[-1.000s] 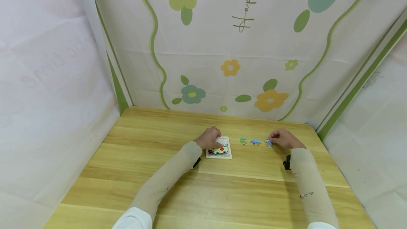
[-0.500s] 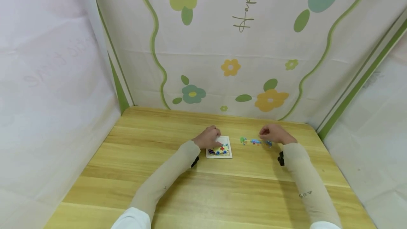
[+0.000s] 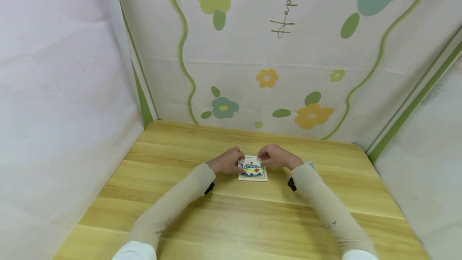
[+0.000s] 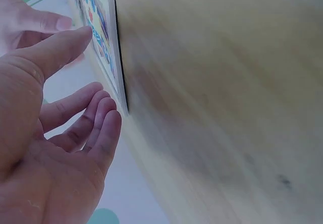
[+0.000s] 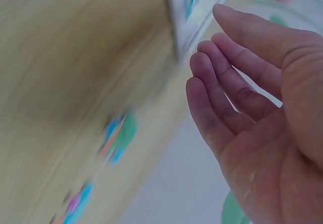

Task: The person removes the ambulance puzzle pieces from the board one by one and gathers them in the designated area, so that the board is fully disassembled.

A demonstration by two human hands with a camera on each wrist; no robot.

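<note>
On the table lies a small white-framed puzzle board (image 3: 253,177) with a yellow ambulance picture. My left hand (image 3: 227,161) is at its left side, thumb over the picture's edge and fingers by the far corner. In the left wrist view the left fingers (image 4: 108,125) are loosely bent with nothing between them and the thumb. My right hand (image 3: 276,156) reaches over the board's far right corner. Its fingers (image 5: 204,95) are relaxed, the thumb apart from them, and no piece shows between. The board's near strip is uncovered in the head view.
A blue puzzle piece (image 3: 309,165) lies right of the right sleeve. The right wrist view shows a green-and-blue piece (image 5: 121,135) and a blue-and-purple piece (image 5: 78,204) on the wooden table (image 3: 231,220). A flowered curtain (image 3: 245,51) stands behind.
My right hand has moved left from above the loose pieces to the board. My left hand has drawn back a little to the left, uncovering more of the picture. The head view has shifted slightly.
</note>
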